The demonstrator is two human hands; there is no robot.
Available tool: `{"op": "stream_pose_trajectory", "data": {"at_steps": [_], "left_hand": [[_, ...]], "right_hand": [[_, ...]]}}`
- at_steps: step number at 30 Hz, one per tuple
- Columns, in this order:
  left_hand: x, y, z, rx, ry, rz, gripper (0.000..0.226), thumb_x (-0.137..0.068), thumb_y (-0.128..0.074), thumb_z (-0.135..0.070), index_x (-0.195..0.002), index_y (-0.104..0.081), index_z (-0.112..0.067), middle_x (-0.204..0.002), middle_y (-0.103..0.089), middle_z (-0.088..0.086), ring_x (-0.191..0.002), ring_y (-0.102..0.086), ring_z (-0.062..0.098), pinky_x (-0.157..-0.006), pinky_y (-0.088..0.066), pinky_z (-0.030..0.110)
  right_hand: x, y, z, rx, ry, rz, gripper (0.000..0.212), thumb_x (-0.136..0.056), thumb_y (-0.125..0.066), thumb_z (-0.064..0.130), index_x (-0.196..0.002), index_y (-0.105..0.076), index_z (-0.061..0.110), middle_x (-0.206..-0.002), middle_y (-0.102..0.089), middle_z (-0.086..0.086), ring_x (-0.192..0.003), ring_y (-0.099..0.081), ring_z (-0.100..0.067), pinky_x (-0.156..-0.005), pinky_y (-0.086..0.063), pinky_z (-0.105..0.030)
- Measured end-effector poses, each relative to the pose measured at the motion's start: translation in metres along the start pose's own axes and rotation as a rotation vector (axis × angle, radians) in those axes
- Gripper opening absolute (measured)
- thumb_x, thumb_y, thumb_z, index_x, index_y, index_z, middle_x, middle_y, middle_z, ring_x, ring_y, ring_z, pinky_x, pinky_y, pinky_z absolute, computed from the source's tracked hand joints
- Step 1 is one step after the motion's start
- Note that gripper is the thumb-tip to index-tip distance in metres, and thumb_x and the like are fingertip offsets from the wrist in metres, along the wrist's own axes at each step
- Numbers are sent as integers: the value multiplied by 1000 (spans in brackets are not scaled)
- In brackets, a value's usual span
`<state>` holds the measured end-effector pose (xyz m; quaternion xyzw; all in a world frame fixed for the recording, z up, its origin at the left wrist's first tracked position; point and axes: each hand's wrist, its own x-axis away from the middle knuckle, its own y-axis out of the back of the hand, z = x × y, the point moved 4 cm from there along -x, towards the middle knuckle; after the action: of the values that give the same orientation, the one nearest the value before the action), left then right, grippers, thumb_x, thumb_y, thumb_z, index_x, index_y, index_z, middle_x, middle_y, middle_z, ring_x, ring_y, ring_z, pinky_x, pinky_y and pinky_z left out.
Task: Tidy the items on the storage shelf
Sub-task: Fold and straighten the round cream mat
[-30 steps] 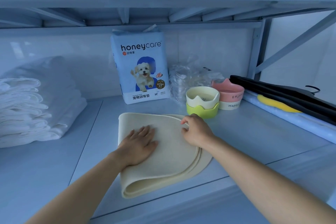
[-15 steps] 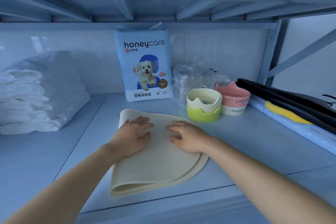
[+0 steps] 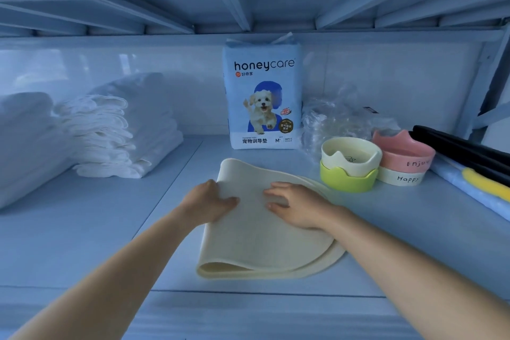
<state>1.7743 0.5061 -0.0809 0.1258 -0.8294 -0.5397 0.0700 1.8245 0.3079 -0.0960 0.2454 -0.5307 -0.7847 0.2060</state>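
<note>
A cream mat (image 3: pixel 256 240), folded in half, lies on the shelf board (image 3: pixel 110 229) near its front edge. My left hand (image 3: pixel 207 204) grips the mat's left folded edge, thumb on top and fingers hidden behind it. My right hand (image 3: pixel 298 207) rests flat on the mat's top with fingers spread. A blue honeycare pack (image 3: pixel 262 99) stands upright at the back. Right of the mat sit a cream bowl stacked on a green bowl (image 3: pixel 349 168) and a pink bowl on a white one (image 3: pixel 403 160).
Stacked white folded pads (image 3: pixel 116 135) fill the left side. Crumpled clear plastic (image 3: pixel 336 119) lies behind the bowls. Black, yellow and pale blue flat items (image 3: pixel 474 168) lie along the right. The upper shelf's frame (image 3: pixel 248 22) hangs low overhead.
My right hand went from pinching the mat's far edge to lying flat on top. My left hand slid left from the mat's top to its folded edge.
</note>
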Motion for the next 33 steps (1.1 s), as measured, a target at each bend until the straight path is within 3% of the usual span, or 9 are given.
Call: {"op": "stream_pose_trajectory", "data": {"at_steps": [6, 11, 15, 20, 25, 29, 31, 33], "left_hand": [[-10, 3, 5, 266, -114, 11, 67, -78, -70, -23, -135, -36, -20, -118, -53, 3, -94, -50, 19, -75, -39, 25], [-40, 26, 7, 113, -296, 40, 66, -77, -71, -22, -135, -39, -29, -119, -54, -3, -96, -51, 15, -76, -38, 25], [-80, 42, 12, 12, -389, 122, 68, -77, -72, -19, -135, -40, -31, -121, -54, -4, -104, -53, 17, -85, -43, 28], [-121, 36, 12, -39, -456, 115, 72, -78, -70, -14, -139, -38, -32, -131, -53, -1, -112, -54, 22, -90, -48, 35], [-134, 23, 25, 18, -498, 91, 65, -80, -63, -23, -137, -36, -39, -128, -55, -10, -112, -53, 16, -95, -45, 33], [-131, 22, 32, 8, -503, 61, 65, -82, -61, -34, -140, -31, -39, -134, -51, -12, -118, -49, 15, -92, -41, 27], [-126, 25, 33, 33, -512, 59, 68, -81, -64, -37, -141, -32, -36, -133, -52, -11, -117, -49, 15, -92, -41, 27], [-124, 26, 42, 39, -448, 85, 67, -78, -67, -39, -138, -38, -31, -129, -54, -9, -113, -52, 16, -92, -43, 28]], "right_hand": [[-11, 7, -1, 10, 14, -94, 49, -88, -58, 38, -135, -48, 26, -147, -39, 5, -135, -36, -12, -108, -25, -21], [-23, 12, -4, 3, -20, -106, 49, -88, -58, 35, -135, -47, 26, -146, -41, 6, -135, -36, -12, -109, -28, -26], [-36, 10, -4, 13, -35, -128, 48, -88, -58, 34, -134, -48, 26, -144, -43, 7, -134, -37, -12, -109, -31, -29], [-65, 20, 0, 29, -65, -204, 47, -87, -59, 33, -133, -49, 26, -142, -44, 6, -130, -40, -11, -107, -33, -27], [-105, 28, 14, 101, -25, -279, 51, -85, -62, 28, -134, -48, 23, -145, -37, 8, -133, -35, -11, -105, -30, -25], [-138, 22, 33, 255, 66, -163, 62, -85, -64, 28, -141, -37, 22, -151, -28, 4, -140, -21, -14, -111, -20, -31], [-152, 16, 39, 376, 86, -42, 66, -86, -63, 32, -144, -32, 22, -151, -30, 2, -140, -22, -16, -114, -13, -39], [-163, 9, 40, 420, 54, 51, 69, -85, -64, 37, -143, -32, 22, -149, -35, 0, -137, -29, -18, -114, -17, -42]]}}
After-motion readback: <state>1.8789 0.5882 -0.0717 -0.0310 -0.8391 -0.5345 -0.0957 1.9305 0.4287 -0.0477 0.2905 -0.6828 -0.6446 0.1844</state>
